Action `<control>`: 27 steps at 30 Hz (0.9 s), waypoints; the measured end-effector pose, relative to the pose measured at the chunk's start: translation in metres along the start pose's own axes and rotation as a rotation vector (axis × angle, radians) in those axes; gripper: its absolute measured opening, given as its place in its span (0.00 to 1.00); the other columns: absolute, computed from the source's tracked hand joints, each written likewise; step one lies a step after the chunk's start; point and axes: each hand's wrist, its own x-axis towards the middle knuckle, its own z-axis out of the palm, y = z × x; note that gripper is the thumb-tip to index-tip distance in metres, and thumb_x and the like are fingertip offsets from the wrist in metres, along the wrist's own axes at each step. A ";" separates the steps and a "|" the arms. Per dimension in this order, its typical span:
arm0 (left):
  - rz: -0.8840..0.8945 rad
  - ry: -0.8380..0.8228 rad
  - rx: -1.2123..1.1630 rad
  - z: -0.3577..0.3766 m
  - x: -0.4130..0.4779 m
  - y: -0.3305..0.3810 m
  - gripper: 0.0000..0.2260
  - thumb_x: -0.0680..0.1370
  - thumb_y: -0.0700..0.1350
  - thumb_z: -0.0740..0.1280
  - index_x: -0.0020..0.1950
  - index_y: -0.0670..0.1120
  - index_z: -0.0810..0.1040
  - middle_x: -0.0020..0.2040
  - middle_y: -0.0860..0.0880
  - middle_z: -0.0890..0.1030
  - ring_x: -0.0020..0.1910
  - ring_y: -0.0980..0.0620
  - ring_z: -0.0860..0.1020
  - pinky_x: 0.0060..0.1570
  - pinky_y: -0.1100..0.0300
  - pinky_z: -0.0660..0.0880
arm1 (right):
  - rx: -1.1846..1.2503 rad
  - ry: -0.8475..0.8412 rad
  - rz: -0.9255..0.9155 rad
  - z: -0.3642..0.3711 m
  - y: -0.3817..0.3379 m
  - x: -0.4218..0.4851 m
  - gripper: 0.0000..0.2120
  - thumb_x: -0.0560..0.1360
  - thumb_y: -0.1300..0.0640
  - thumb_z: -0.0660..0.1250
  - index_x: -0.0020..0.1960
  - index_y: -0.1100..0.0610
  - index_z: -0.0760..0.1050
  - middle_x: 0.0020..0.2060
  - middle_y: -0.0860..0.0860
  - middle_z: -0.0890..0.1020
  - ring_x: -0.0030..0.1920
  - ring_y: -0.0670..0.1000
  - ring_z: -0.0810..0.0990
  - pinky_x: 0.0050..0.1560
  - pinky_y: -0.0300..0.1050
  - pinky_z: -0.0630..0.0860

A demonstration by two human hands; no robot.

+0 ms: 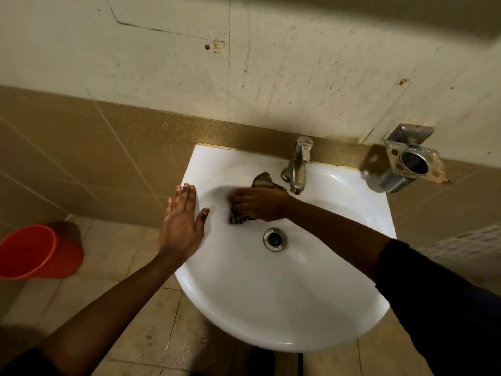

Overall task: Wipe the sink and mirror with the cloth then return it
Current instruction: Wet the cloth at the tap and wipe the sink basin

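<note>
A white wall-mounted sink (284,316) fills the middle of the view, with a metal drain (274,239) in its bowl. My right hand (260,203) presses a dark striped cloth (262,180) against the back left of the bowl, just left of the tap; part of the cloth sticks out above and below the hand. My left hand (182,218) lies flat on the sink's left rim with fingers spread and nothing in it. No mirror is in view.
A chrome tap (297,165) stands at the sink's back edge. A worn metal holder (413,158) is fixed to the tiled wall at the right. An orange bucket (38,252) sits on the tiled floor at the left.
</note>
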 end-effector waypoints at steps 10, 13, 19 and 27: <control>0.004 0.005 -0.024 -0.001 -0.001 0.002 0.27 0.80 0.53 0.52 0.76 0.42 0.50 0.78 0.45 0.53 0.77 0.50 0.47 0.75 0.53 0.44 | 0.639 -0.076 0.467 0.077 -0.081 -0.158 0.30 0.65 0.62 0.69 0.67 0.59 0.70 0.65 0.57 0.75 0.68 0.56 0.70 0.73 0.48 0.54; 0.001 -0.008 -0.029 -0.002 -0.001 0.003 0.28 0.80 0.53 0.52 0.76 0.42 0.50 0.77 0.44 0.53 0.77 0.49 0.47 0.75 0.52 0.44 | 0.863 -0.204 0.636 0.064 -0.116 -0.176 0.36 0.70 0.62 0.65 0.75 0.59 0.53 0.74 0.58 0.59 0.75 0.54 0.51 0.73 0.48 0.43; 0.006 -0.015 -0.028 -0.003 -0.001 0.004 0.28 0.80 0.52 0.54 0.75 0.41 0.51 0.77 0.42 0.53 0.77 0.46 0.48 0.75 0.49 0.45 | 1.318 -0.224 0.538 -0.039 -0.176 -0.099 0.30 0.78 0.60 0.59 0.74 0.66 0.49 0.75 0.62 0.49 0.75 0.63 0.49 0.74 0.59 0.46; 0.015 -0.009 -0.026 0.000 0.003 -0.001 0.27 0.80 0.51 0.54 0.75 0.40 0.53 0.77 0.42 0.54 0.77 0.46 0.49 0.75 0.49 0.46 | 1.828 -0.025 0.694 -0.097 -0.186 -0.043 0.22 0.80 0.59 0.55 0.74 0.50 0.59 0.71 0.55 0.67 0.70 0.57 0.65 0.70 0.47 0.59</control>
